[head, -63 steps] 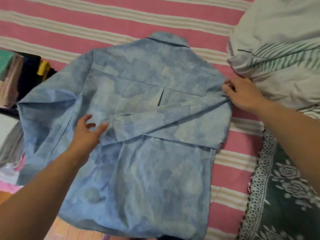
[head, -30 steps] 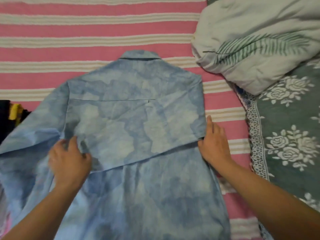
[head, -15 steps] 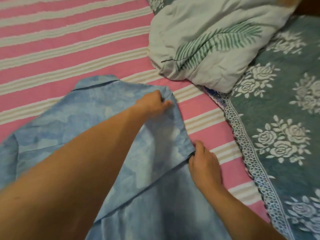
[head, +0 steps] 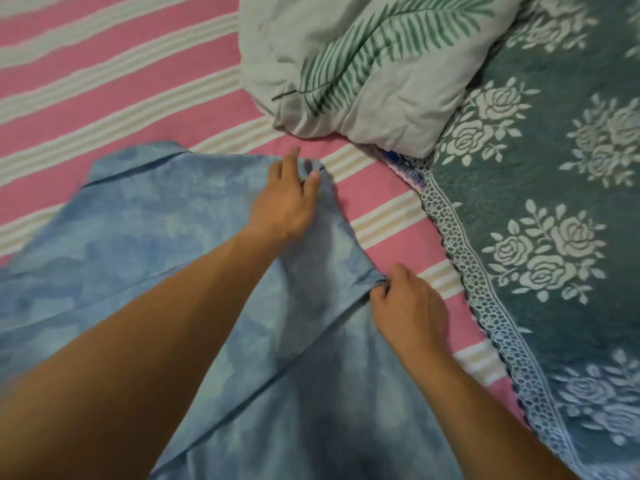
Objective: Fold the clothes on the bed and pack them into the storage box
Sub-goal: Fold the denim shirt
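Item: blue shirt (head: 166, 244), lying collar toward 11 o'clock on the striped bed (head: 104, 81). We are pinching its right shoulder with our left hand (head: 287, 202) and its side fold with our right hand (head: 405, 306), the long axis running 11-to-5 between them.

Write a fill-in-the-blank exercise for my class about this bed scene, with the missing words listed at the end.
1. Both hands grip the edge of a ____ shirt.
2. The sheet under it has pink and ____ stripes.
3. The white quilt bears a green ____ print.
4. The right hand is ____ the wearer than the left hand.

Missing words: blue; cream; leaf; nearer to
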Available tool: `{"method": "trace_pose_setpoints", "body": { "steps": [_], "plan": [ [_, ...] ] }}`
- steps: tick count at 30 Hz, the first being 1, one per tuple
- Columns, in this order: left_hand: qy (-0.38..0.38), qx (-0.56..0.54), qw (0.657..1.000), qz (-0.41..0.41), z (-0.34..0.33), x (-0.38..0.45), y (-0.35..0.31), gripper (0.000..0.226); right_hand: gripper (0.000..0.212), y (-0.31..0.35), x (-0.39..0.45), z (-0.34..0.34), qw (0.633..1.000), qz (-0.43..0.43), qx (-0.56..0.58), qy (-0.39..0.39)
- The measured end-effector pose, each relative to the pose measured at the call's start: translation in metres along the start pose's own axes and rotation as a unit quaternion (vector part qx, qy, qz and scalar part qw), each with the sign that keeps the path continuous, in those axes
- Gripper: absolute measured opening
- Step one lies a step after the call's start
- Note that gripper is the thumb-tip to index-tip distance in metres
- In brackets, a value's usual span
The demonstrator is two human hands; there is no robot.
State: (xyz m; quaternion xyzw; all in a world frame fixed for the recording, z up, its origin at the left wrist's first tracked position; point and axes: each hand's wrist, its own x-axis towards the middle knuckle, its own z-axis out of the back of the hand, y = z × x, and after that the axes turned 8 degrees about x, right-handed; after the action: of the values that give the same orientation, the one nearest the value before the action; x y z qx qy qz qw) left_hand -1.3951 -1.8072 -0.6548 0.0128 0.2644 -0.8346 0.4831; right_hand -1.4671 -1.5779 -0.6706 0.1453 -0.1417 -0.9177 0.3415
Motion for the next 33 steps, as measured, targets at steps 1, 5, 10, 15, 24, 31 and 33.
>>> {"method": "trace_pose_setpoints", "body": {
  "steps": [1, 5, 10, 15, 24, 31, 33],
  "plan": [
    [-0.036, 0.052, 0.998, -0.028, -0.001, -0.018, 0.001, 0.060, 0.024, 0.005, -0.004, 0.005, 1.000, 0.001, 0.003, -0.001],
    [-0.108, 0.210, 0.969, -0.071, -0.015, -0.153, 0.060, 0.059, 0.061, 0.044, -0.038, 0.010, 0.974, 0.225, 0.020, 0.005],
    [-0.039, 0.248, 0.957, 0.147, -0.030, -0.321, 0.188, 0.067, 0.068, 0.082, 0.015, -0.032, 0.931, 0.344, -0.084, 0.086],
    [0.043, 0.210, 0.957, 0.193, -0.051, -0.377, 0.232, 0.076, 0.083, 0.100, 0.049, -0.059, 0.946, 0.247, -0.160, 0.135],
    [0.027, 0.028, 0.969, 0.244, 0.021, -0.411, 0.224, 0.068, 0.069, 0.154, -0.146, -0.105, 0.803, 0.509, -0.182, 0.249],
    [-0.161, -0.180, 0.736, 0.632, 0.042, -0.601, 0.308, 0.036, 0.049, 0.275, -0.218, -0.090, 0.857, 0.455, -0.031, 0.240],
    [-0.133, -0.231, 0.735, 0.624, 0.023, -0.612, 0.308, 0.039, 0.064, 0.327, -0.241, -0.095, 0.822, 0.518, -0.016, 0.237]
  ]
}}
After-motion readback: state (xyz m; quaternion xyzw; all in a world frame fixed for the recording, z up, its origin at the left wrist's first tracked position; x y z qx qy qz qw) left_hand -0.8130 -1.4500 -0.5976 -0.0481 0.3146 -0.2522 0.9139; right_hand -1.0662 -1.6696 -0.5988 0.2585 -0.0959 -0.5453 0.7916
